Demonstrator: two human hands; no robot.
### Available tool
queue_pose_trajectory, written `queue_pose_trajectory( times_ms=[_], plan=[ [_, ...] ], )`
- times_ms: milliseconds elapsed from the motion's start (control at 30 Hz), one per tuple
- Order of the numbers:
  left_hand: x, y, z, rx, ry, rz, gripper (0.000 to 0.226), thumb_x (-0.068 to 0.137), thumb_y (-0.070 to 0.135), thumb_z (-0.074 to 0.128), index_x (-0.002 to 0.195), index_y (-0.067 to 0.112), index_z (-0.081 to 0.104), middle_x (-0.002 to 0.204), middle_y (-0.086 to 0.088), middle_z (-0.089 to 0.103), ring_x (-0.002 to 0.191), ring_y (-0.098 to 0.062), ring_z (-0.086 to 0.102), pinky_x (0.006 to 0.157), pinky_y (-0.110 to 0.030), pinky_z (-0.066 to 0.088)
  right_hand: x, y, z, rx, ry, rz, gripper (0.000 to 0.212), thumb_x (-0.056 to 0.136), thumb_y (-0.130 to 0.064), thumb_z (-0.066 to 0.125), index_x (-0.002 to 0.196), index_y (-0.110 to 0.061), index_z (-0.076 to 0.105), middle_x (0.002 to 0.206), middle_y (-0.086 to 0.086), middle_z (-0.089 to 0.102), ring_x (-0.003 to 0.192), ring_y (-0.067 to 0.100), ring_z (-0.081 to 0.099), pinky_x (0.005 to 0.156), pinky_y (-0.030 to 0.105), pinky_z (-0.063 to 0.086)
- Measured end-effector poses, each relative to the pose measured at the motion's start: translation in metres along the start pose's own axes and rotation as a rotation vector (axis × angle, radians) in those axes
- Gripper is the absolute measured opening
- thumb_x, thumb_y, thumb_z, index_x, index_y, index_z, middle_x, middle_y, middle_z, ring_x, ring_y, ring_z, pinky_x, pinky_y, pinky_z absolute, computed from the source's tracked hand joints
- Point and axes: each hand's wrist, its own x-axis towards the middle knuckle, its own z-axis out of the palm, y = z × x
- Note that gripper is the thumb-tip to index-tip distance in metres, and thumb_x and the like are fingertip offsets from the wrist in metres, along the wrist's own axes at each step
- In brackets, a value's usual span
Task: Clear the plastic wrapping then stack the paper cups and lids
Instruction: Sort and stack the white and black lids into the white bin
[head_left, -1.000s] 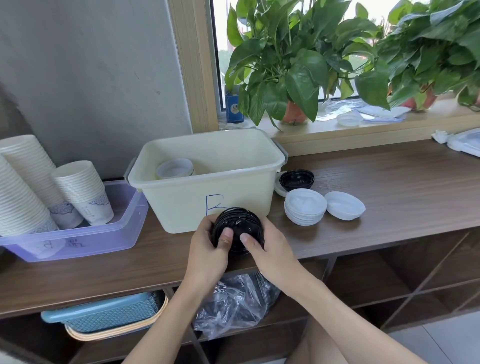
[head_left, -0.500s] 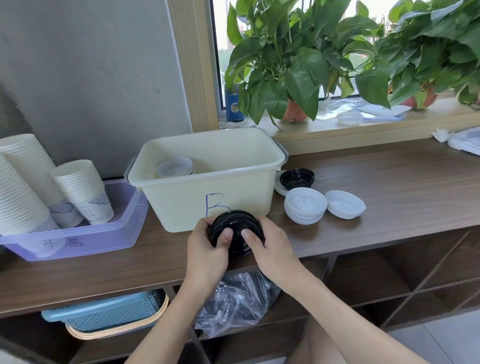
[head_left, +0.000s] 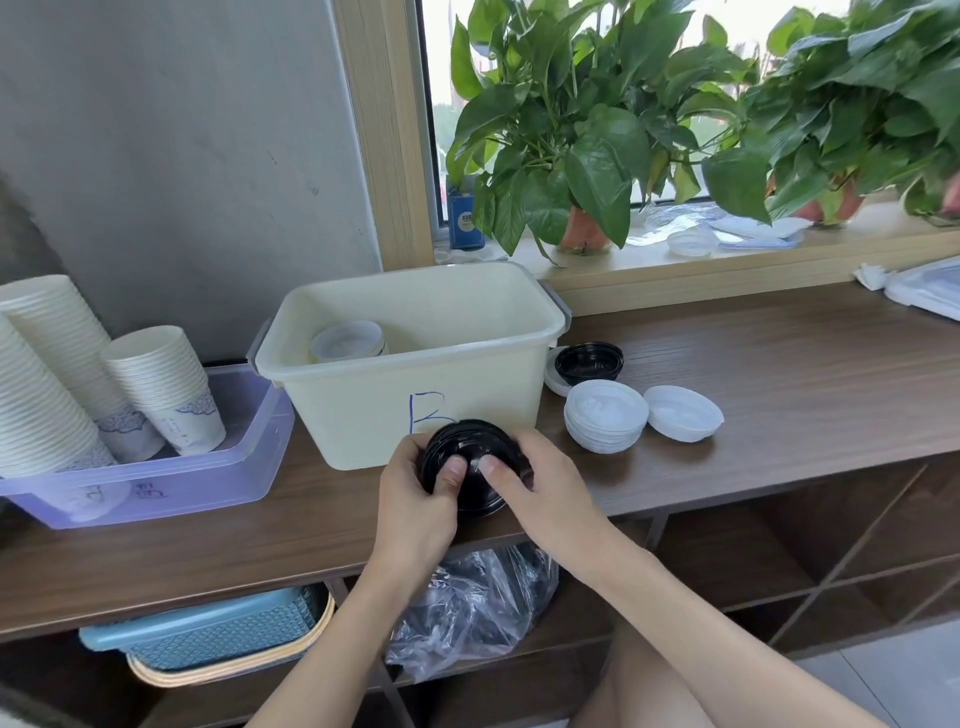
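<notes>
A stack of black plastic lids (head_left: 470, 444) is held over the front of the wooden counter, my left hand (head_left: 415, 499) gripping its left side and my right hand (head_left: 545, 499) its right, both thumbs pressed on the top lid. Clear plastic wrapping (head_left: 467, 618) hangs crumpled below the counter edge, under my hands. Behind stands a cream bin (head_left: 415, 364) marked B with white lids (head_left: 347, 340) inside. More black lids (head_left: 589, 361) and two piles of white lids (head_left: 605, 421) (head_left: 683, 420) lie to the right. Stacked paper cups (head_left: 156, 387) lean in a purple tray (head_left: 208, 478) at left.
Potted plants (head_left: 587, 156) stand on the window sill, with clear packaging (head_left: 727, 234) beside them. White wrapped items (head_left: 924, 291) lie at the far right of the counter (head_left: 779, 364). A blue basket (head_left: 208, 631) sits on the shelf below.
Both hands stay on the black lid stack; they and the stack have shifted slightly up and toward the cream bin.
</notes>
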Motion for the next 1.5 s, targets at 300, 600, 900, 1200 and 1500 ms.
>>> queue_pose_trajectory(
  times_ms=[300, 600, 900, 1200, 1500],
  plan=[
    [0.006, 0.005, 0.018, 0.083, -0.054, 0.061, 0.019, 0.094, 0.002, 0.059, 0.110, 0.010, 0.063, 0.096, 0.006, 0.068, 0.087, 0.010, 0.060, 0.074, 0.002, 0.039, 0.036, -0.017, -0.076, -0.083, 0.273, -0.095, 0.007, 0.091, -0.021, 0.063, 0.098, -0.023, 0.062, 0.092, -0.004, 0.064, 0.083, 0.004, 0.056, 0.074, 0.010, 0.039],
    [0.010, 0.000, 0.020, 0.047, -0.050, 0.051, 0.023, 0.093, 0.005, 0.062, 0.099, 0.028, 0.060, 0.096, 0.010, 0.070, 0.086, 0.012, 0.062, 0.075, -0.001, 0.042, 0.099, 0.041, -0.115, -0.689, 0.152, 0.265, 0.035, 0.097, -0.049, 0.029, 0.124, -0.045, 0.051, 0.106, -0.004, 0.067, 0.112, 0.027, 0.049, 0.087, 0.038, 0.021],
    [0.011, -0.005, 0.019, 0.055, -0.069, 0.074, 0.016, 0.093, 0.008, 0.063, 0.107, 0.016, 0.063, 0.098, 0.007, 0.070, 0.087, 0.011, 0.062, 0.074, -0.001, 0.042, 0.100, 0.043, -0.108, -0.764, 0.114, 0.313, 0.040, 0.096, -0.044, 0.024, 0.066, -0.028, 0.046, 0.082, -0.005, 0.054, 0.103, 0.026, 0.044, 0.085, 0.040, 0.024],
    [0.011, -0.005, 0.019, 0.030, -0.075, 0.072, 0.015, 0.093, 0.009, 0.063, 0.105, 0.017, 0.063, 0.097, 0.005, 0.071, 0.087, 0.007, 0.064, 0.075, -0.003, 0.044, 0.090, 0.041, -0.115, -0.489, 0.388, 0.063, 0.039, 0.096, -0.029, 0.050, 0.134, -0.017, 0.052, 0.135, -0.004, 0.050, 0.111, 0.017, 0.052, 0.097, 0.035, 0.032],
    [0.010, -0.003, 0.015, 0.016, -0.127, 0.055, 0.014, 0.094, 0.012, 0.063, 0.104, 0.022, 0.063, 0.099, 0.007, 0.071, 0.090, 0.003, 0.065, 0.086, -0.023, 0.048, 0.023, 0.008, -0.107, -0.248, 0.536, -0.137, 0.046, 0.084, -0.015, 0.070, 0.128, -0.010, 0.056, 0.122, -0.007, 0.046, 0.106, 0.008, 0.051, 0.090, 0.033, 0.050]
  ],
)
